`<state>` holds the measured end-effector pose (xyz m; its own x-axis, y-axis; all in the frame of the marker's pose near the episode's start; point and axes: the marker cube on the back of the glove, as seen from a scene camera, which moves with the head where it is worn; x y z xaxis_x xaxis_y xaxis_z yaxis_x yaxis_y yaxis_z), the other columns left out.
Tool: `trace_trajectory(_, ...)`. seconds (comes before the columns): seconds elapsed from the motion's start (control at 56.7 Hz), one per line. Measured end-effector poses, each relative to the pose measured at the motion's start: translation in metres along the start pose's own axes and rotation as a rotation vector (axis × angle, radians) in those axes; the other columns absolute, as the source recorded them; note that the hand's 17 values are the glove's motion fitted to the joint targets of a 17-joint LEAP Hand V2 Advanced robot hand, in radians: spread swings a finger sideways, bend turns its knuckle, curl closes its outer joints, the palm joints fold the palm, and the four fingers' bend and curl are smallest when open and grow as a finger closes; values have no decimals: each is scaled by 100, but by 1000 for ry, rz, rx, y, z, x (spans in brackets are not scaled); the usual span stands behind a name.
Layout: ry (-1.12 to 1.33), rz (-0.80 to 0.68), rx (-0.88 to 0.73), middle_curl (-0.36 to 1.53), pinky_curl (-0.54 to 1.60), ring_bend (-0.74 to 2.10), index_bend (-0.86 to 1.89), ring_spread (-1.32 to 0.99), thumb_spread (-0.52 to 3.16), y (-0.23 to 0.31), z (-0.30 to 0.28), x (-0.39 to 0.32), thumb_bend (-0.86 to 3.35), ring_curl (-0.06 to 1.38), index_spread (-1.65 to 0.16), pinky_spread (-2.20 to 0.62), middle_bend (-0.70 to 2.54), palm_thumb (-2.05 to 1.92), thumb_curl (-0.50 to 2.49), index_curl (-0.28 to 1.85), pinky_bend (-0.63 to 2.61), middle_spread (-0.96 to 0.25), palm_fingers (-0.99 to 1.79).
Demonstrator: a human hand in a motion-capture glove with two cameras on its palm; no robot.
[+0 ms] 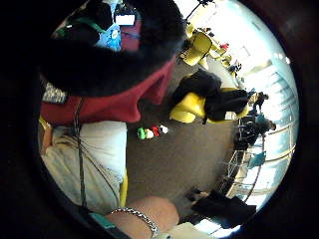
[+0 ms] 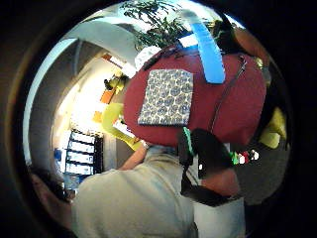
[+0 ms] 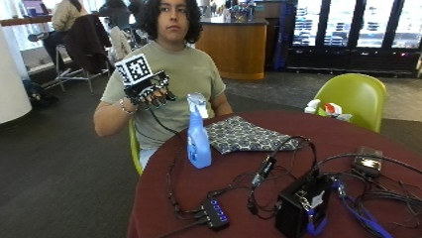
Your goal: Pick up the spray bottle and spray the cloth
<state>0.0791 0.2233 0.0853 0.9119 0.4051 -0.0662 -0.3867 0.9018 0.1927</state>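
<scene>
We see a person seated at a round, dark-red bench (image 3: 369,148), gloved right hand (image 3: 150,91) raised at chest height, well apart from everything on the bench. Fingers hang loosely curled, holding nothing. The spray bottle (image 3: 198,134) stands upright near the bench edge in front of the person, pale blue body w/ a white trigger head; in the thumb-side palm view it shows (image 2: 208,49) just beside the cloth (image 2: 166,96). The patterned cloth (image 3: 247,134) lies flat, just behind and beside the bottle, apparently touching or nearly so. Cables and black boxes (image 3: 300,206) sit nearer the camera, away from the reach path.

Our read: pickup not yet started. The bottle looks like thin plastic, prob. light to moderate depending on fill, which we can't tell; stiff but slick-walled and tall, so easy to tip w/ a sideways nudge. Best hold, in our view: wrap the neck just below the head, index finger on the trigger, nozzle turned toward the cloth. The cloth is soft, limp, needs no handling.
</scene>
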Motion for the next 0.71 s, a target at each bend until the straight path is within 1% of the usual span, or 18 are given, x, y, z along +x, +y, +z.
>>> trace_trajectory(0.124, -193, 74, 88, 30, 35, 30, 14, -7, 114, -31, 9, 7, -2, 36, -37, 20, 17, 64, 42, 35, 27, -1, 58)
trace_trajectory(0.212, -386, 123, 128, 31, 35, 33, 11, -7, 112, -55, 19, 7, -3, 36, -36, 18, 18, 62, 42, 32, 30, 0, 62)
trace_trajectory(0.318, -471, 238, 201, 32, 37, 35, 10, -7, 111, -96, 30, 10, -2, 37, -35, 16, 19, 63, 41, 30, 32, 0, 63)
trace_trajectory(0.353, -491, 218, 221, 32, 37, 36, 10, -7, 111, -107, 36, 11, -2, 37, -34, 15, 19, 63, 41, 29, 33, 0, 62)
trace_trajectory(0.424, -558, 267, 234, 33, 38, 38, 8, -7, 110, -127, 47, 8, -2, 38, -32, 15, 19, 64, 41, 27, 35, 0, 60)
trace_trajectory(0.459, -584, 256, 262, 33, 38, 39, 8, -7, 109, -137, 52, 9, -2, 38, -31, 14, 19, 65, 41, 26, 36, 1, 59)
trace_trajectory(0.512, -632, 221, 256, 34, 38, 41, 7, -7, 108, -147, 58, 11, -2, 38, -30, 14, 20, 66, 41, 24, 38, 1, 58)
trace_trajectory(0.6, -700, 242, 391, 35, 38, 43, 7, -8, 107, -180, 67, 15, -2, 38, -28, 12, 20, 68, 41, 22, 39, 1, 56)
trace_trajectory(0.653, -736, 268, 372, 35, 38, 44, 8, -8, 106, -188, 71, 15, -2, 38, -28, 12, 21, 69, 41, 21, 39, 1, 56)
trace_trajectory(0.706, -765, 213, 376, 36, 38, 45, 8, -8, 105, -193, 78, 17, -2, 38, -28, 12, 22, 70, 42, 20, 39, 0, 56)
